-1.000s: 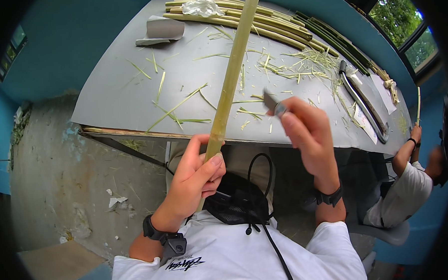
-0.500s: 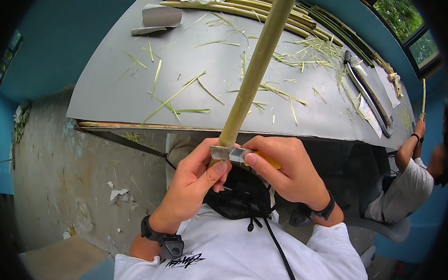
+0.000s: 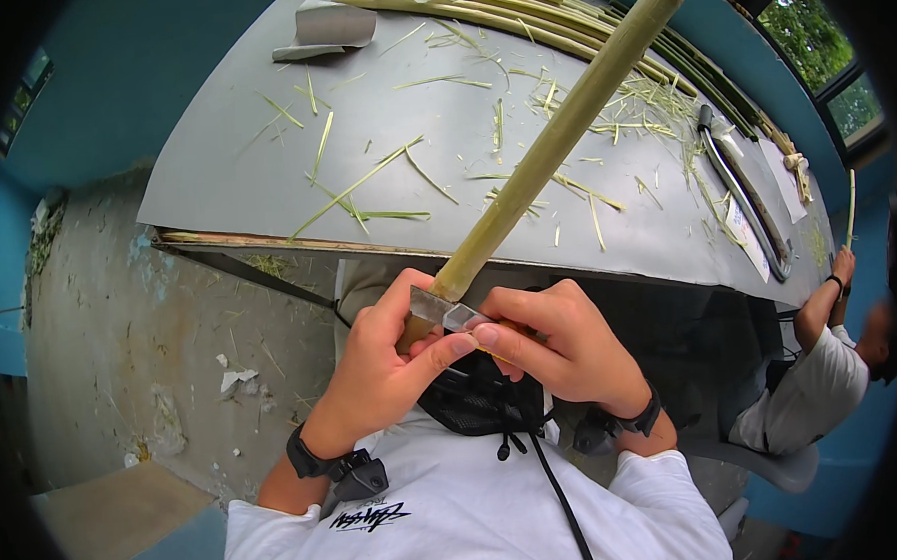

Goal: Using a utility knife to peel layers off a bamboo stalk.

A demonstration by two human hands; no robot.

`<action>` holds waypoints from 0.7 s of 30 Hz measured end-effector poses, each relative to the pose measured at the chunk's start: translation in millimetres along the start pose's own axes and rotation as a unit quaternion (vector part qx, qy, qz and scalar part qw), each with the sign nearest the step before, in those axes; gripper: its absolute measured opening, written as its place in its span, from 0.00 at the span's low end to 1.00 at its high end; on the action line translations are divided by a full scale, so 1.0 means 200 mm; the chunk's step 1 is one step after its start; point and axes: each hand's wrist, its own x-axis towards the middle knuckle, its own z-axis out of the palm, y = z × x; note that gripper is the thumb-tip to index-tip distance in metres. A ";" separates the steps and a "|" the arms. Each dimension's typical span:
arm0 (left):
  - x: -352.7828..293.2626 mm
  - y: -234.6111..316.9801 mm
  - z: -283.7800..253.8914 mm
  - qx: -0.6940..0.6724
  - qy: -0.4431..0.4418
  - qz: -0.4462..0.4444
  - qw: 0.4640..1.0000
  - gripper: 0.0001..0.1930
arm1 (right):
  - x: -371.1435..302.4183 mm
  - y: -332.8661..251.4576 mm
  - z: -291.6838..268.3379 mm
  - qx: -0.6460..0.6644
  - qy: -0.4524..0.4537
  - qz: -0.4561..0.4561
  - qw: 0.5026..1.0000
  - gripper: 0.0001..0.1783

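Note:
A long greenish-yellow bamboo pole [image 3: 562, 130] slants from my lap up over the table toward the far right. My left hand [image 3: 377, 368] is closed around its near end, the thumb reaching across toward the blade. My right hand [image 3: 577, 352] grips a knife [image 3: 433, 308] with a wide, short metal blade; only a bit of yellow handle shows between the fingers. The blade lies across the pole just below a joint, touching it. Below the blade, my fingers partly hide the pole's end.
The grey table [image 3: 233, 149] carries scattered green shavings [image 3: 364, 189], a bundle of bamboo poles [image 3: 517, 22], a curled grey sheet [image 3: 329, 27] and a bow-shaped saw [image 3: 740, 197]. At the right sits another person [image 3: 809, 394] holding a thin stick [image 3: 852, 202].
The pole has tilted further right at its far end. The knife blade has turned from nearly level to slanting down to the right, and my left thumb has moved toward the right hand.

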 end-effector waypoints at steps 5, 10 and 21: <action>0.00 0.04 -0.01 -0.020 -0.002 0.010 1.000 0.17 | 0.01 -0.02 -0.01 0.048 -0.029 0.032 0.998 0.11; 0.01 0.06 -0.04 0.009 -0.046 0.013 0.999 0.17 | 0.01 -0.02 -0.02 0.064 -0.036 0.036 0.997 0.12; 0.03 0.04 0.00 0.098 0.002 0.061 0.993 0.17 | 0.00 -0.02 0.00 0.034 0.019 0.029 0.999 0.11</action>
